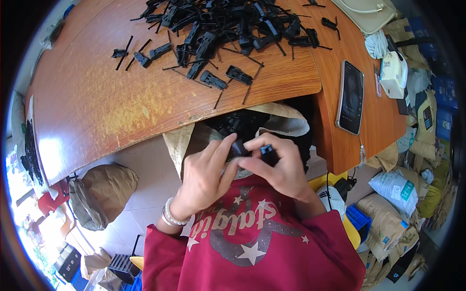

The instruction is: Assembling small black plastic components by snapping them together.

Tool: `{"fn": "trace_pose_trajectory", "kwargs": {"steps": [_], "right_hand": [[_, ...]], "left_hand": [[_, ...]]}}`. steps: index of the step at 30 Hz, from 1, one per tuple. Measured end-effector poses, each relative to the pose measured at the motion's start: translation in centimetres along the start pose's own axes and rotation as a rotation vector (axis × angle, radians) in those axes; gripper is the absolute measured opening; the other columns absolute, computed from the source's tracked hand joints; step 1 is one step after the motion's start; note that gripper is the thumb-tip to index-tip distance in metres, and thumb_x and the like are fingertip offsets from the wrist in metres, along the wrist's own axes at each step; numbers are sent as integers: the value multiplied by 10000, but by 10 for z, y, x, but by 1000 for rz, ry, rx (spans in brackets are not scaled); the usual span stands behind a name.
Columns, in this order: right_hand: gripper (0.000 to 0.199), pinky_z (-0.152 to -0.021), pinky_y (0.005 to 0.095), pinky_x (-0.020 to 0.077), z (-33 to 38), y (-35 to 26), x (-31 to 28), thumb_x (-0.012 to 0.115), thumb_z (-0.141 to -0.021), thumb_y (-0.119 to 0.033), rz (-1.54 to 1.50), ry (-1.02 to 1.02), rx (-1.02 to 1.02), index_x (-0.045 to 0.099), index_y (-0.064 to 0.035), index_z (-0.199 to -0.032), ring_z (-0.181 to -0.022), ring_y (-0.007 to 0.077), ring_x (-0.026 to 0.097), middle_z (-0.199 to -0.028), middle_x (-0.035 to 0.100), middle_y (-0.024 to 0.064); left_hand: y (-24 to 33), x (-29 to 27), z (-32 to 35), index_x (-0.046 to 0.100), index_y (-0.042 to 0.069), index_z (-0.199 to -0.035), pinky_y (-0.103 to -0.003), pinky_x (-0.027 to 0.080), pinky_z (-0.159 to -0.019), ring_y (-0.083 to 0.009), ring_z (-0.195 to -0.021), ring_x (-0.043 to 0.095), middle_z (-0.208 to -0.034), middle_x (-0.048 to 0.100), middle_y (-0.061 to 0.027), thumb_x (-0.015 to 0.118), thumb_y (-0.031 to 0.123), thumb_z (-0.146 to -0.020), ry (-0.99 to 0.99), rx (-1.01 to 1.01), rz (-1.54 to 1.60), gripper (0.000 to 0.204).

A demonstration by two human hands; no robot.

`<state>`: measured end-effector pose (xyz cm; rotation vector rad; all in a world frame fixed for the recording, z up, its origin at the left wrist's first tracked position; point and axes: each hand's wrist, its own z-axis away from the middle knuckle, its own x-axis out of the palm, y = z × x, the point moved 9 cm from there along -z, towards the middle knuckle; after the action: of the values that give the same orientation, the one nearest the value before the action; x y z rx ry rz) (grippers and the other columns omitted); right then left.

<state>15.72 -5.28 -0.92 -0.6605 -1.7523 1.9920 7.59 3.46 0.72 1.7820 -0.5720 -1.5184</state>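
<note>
My left hand [206, 167], with a beaded bracelet at the wrist, is closed with thumb and fingers round a small black plastic piece [237, 147]. Facing it, my right hand [284, 167] is curled round another black plastic piece [268, 153]. The two hands nearly meet in front of my chest, and motion blurs the pieces a little. Below the table edge, under my fingers, an open sack [289, 125] holds more black parts [238, 121]. Beyond them on the table lies a large heap of black plastic clip-like parts [208, 43] with thin arms sticking out.
The worn wooden table [131, 111] curves across in front of me. At its right lie a phone [350, 97], a white box [393, 72] and a cream handbag [369, 12]. Paper sacks [383, 223] crowd the right floor; a brown sack [104, 194] stands at left.
</note>
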Motion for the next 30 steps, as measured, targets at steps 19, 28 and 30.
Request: {"fn": "trace_pose_trajectory", "kwargs": {"steps": [19, 28, 30], "right_hand": [[266, -416, 188, 340, 12, -6, 17, 553, -889, -164, -174, -182, 146, 597, 18, -1079, -450, 39, 457, -652, 606, 30], [201, -552, 220, 437, 11, -5, 9, 644, -844, -134, -69, -62, 102, 594, 28, -951, -590, 82, 561, -684, 612, 54], [210, -542, 214, 409, 11, -5, 6, 672, -825, -148, -58, -3, 79, 598, 21, -924, -601, 54, 528, -670, 602, 33]], "left_hand": [[-13, 7, 8, 483, -65, -1225, -261, 456, -553, -141, -575, 537, -794, 562, -108, 466, 41, -937, -28, -201, 604, 307], [-8, 12, 18, 396, -63, -1318, -290, 480, -664, -261, -733, 602, -968, 587, -197, 660, 71, -822, -134, -175, 613, 578], [-5, 14, 16, 382, -70, -1328, -292, 489, -663, -262, -716, 600, -956, 586, -193, 697, 80, -796, -121, -143, 578, 637]]}}
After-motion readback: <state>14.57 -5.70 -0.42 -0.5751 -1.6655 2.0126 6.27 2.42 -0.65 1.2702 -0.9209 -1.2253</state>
